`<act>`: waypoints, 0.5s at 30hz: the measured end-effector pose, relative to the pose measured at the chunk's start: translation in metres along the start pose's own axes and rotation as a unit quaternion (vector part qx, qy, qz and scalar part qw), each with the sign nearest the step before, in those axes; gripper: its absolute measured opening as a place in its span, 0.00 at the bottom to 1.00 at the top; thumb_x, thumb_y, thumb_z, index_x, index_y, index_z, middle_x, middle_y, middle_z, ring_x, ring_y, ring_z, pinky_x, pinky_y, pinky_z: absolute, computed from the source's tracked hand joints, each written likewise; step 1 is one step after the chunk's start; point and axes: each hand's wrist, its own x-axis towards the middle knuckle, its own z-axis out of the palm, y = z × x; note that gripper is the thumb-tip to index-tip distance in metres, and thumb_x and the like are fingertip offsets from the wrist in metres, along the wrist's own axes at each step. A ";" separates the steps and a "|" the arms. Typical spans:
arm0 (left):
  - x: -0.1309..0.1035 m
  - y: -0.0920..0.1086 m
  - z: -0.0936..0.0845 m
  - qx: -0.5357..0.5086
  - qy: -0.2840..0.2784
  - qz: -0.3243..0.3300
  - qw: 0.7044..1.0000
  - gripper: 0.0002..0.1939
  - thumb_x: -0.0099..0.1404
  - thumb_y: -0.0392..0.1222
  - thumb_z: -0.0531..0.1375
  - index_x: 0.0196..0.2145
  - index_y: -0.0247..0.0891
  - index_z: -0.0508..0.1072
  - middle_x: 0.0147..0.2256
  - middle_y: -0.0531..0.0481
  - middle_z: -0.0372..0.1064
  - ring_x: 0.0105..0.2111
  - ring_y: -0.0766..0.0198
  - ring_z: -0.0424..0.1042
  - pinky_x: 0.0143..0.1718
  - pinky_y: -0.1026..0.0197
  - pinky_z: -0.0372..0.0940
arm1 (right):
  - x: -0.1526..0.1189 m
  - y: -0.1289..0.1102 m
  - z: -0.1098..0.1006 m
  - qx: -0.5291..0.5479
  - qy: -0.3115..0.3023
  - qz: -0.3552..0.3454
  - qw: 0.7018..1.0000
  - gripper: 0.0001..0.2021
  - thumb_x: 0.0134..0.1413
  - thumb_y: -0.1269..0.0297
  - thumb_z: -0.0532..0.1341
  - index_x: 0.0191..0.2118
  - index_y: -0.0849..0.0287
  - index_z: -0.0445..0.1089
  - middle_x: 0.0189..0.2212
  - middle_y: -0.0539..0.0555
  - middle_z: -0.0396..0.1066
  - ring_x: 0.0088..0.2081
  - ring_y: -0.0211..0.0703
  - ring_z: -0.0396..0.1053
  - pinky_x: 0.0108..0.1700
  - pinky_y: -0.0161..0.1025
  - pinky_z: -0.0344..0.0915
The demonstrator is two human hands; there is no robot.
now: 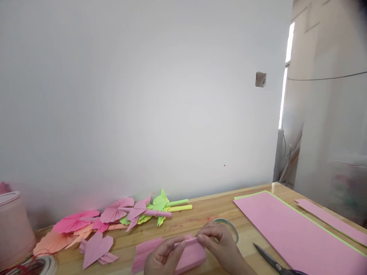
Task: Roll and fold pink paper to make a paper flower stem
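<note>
At the bottom edge of the view, my left hand [163, 258] and my right hand [222, 244] both pinch a folded piece of pink paper [191, 256] just above the wooden table [200, 214]. The fingertips of the two hands meet along its top fold. A pleated pink strip [145, 252] fans out to the left from under my left hand. A roll of clear tape [229, 225] lies right behind my right hand.
Folded paper flowers and leaves [126, 212] in pink, orange and green lie along the wall, with a pink paper heart [96, 248] in front. Large pink sheets [289, 229] and black scissors [272, 261] lie at the right. A pink container [13, 225] stands at the far left.
</note>
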 end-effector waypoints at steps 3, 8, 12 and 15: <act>0.001 0.003 -0.003 0.018 -0.011 -0.021 1.000 0.06 0.39 0.40 0.63 0.20 0.37 0.74 0.23 0.52 0.76 0.27 0.62 0.72 0.28 0.72 0.66 | 0.000 0.001 -0.001 0.005 0.000 0.012 1.000 0.10 0.44 0.62 0.57 0.21 0.60 0.72 0.17 0.50 0.69 0.23 0.38 0.64 0.26 0.31 0.59; 0.002 -0.005 -0.003 0.026 0.023 0.006 0.999 0.09 0.38 0.40 0.64 0.22 0.36 0.74 0.23 0.50 0.75 0.27 0.61 0.71 0.28 0.70 0.66 | 0.000 0.003 0.001 0.012 0.005 0.006 1.000 0.10 0.43 0.62 0.57 0.20 0.61 0.71 0.17 0.50 0.69 0.22 0.38 0.63 0.26 0.31 0.58; 0.002 -0.015 0.001 0.009 0.063 0.045 0.997 0.14 0.37 0.40 0.64 0.26 0.36 0.73 0.24 0.50 0.75 0.28 0.61 0.71 0.28 0.69 0.65 | -0.001 0.004 0.003 0.003 0.006 -0.005 1.000 0.10 0.43 0.63 0.57 0.20 0.60 0.71 0.16 0.51 0.69 0.22 0.38 0.63 0.26 0.31 0.58; 0.002 -0.017 0.000 0.034 0.077 0.052 0.995 0.12 0.37 0.41 0.64 0.24 0.37 0.74 0.24 0.49 0.75 0.28 0.60 0.71 0.28 0.69 0.65 | -0.001 0.003 0.004 0.004 -0.001 -0.002 1.000 0.10 0.44 0.62 0.56 0.22 0.59 0.72 0.18 0.51 0.69 0.23 0.39 0.64 0.27 0.32 0.59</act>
